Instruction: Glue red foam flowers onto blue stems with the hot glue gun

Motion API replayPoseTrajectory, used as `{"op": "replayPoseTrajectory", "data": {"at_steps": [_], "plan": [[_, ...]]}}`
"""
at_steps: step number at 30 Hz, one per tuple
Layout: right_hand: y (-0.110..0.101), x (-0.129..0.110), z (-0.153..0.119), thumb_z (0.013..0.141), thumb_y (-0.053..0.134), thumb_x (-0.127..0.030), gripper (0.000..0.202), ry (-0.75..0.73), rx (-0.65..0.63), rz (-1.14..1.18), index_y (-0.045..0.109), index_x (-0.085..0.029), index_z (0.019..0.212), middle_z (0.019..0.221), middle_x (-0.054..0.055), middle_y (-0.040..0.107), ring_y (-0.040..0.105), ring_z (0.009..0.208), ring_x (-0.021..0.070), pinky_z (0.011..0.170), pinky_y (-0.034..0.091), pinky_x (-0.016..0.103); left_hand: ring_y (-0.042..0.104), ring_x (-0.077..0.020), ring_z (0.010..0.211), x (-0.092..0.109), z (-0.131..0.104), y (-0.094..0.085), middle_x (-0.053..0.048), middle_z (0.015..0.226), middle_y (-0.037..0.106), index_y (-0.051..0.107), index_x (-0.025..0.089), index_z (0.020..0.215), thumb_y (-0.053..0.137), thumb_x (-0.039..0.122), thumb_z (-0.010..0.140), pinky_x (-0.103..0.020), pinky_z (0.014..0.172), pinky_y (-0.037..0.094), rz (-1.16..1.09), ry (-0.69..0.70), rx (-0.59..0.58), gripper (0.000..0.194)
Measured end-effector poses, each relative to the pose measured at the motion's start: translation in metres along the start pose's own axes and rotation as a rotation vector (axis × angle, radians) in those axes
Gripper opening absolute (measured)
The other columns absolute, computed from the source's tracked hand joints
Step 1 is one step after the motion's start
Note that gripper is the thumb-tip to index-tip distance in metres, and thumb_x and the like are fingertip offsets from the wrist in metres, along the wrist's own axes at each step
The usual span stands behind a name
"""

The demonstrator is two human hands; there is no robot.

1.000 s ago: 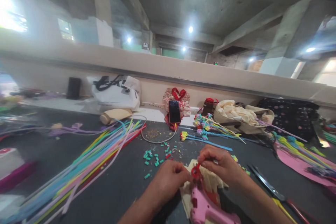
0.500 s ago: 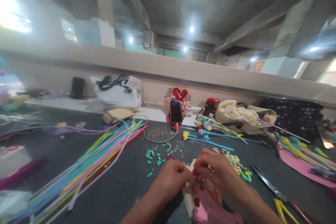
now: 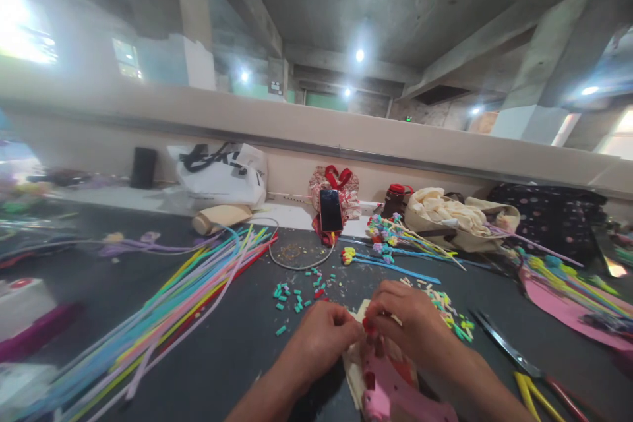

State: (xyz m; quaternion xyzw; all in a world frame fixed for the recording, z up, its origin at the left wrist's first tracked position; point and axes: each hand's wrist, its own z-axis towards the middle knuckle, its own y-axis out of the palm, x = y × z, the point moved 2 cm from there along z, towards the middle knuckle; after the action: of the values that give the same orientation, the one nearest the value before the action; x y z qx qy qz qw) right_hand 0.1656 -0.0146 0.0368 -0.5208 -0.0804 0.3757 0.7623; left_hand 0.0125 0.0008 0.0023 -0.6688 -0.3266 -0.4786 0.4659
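Observation:
My right hand pinches a small red fuzzy piece between thumb and fingers. Right beside it, my left hand is closed in a pinch, its fingertips close to the red piece; what they grip is hidden. Below both hands lies a pink glue gun, its nozzle end under the red piece. A cream cloth is spread beneath the glue gun. Short teal pieces are scattered beyond my left hand. More short yellow, green and cream pieces lie beside my right hand.
Long coloured pipe cleaners fan across the left. Scissors and a yellow-handled tool lie at right. A phone with a cable leans at the back. Finished-looking stems, a cloth bag and pink sheet are nearby.
The view has shifted very slightly. Both hands stay at the red piece in nearly the same pose.

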Motion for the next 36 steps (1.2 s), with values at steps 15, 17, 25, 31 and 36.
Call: {"op": "replayPoseTrajectory", "data": {"at_steps": [15,17,25,31,36], "plan": [[-0.004,-0.001,0.0,0.085,0.044,-0.018,0.023,-0.064,-0.007,0.049,0.067,-0.022,0.084,0.077,0.002,0.063,0.057,0.072,0.0127,0.064,0.043,0.023,0.03,-0.0076,0.045,0.006,0.001,-0.005,0.007,0.04,0.037,0.059,0.013,0.047,0.055,0.027,0.058,-0.021,0.045,0.02,0.013,0.003,0.062,0.018],[-0.009,0.003,-0.001,0.085,0.043,-0.018,0.025,-0.065,0.043,0.16,0.064,-0.023,0.098,0.085,0.004,0.064,0.058,0.078,0.0141,0.067,0.045,0.025,0.031,-0.0076,0.045,0.005,0.001,-0.006,0.007,0.041,0.038,0.059,0.013,0.047,0.056,0.027,0.057,-0.021,0.045,0.021,-0.032,-0.001,0.066,0.018],[0.001,0.012,-0.003,0.075,0.057,-0.03,0.028,0.382,0.176,0.796,0.058,-0.02,0.101,0.087,0.005,0.066,0.06,0.076,0.0178,0.066,0.046,0.028,0.039,-0.01,0.05,0.014,-0.003,-0.009,0.003,0.048,0.048,0.063,0.013,0.054,0.057,0.036,0.062,-0.021,0.051,0.029,-0.18,0.124,0.221,0.025],[0.022,-0.007,0.0,0.065,0.069,-0.03,0.038,0.39,0.17,1.058,0.054,-0.019,0.098,0.076,0.0,0.059,0.053,0.059,0.0107,0.052,0.043,0.021,0.048,-0.0134,0.056,0.025,-0.013,-0.012,0.0,0.054,0.055,0.061,0.018,0.048,0.057,0.028,0.064,-0.022,0.056,0.035,-0.028,0.251,0.399,0.02],[0.021,-0.018,0.003,0.068,0.067,-0.031,0.028,0.417,0.177,1.114,0.053,-0.017,0.089,0.066,-0.005,0.052,0.045,0.048,0.0054,0.044,0.038,0.016,0.051,-0.0134,0.055,0.029,-0.02,-0.009,0.0,0.053,0.058,0.062,0.02,0.048,0.058,0.026,0.065,-0.022,0.058,0.038,0.086,0.374,0.433,0.018]]}}
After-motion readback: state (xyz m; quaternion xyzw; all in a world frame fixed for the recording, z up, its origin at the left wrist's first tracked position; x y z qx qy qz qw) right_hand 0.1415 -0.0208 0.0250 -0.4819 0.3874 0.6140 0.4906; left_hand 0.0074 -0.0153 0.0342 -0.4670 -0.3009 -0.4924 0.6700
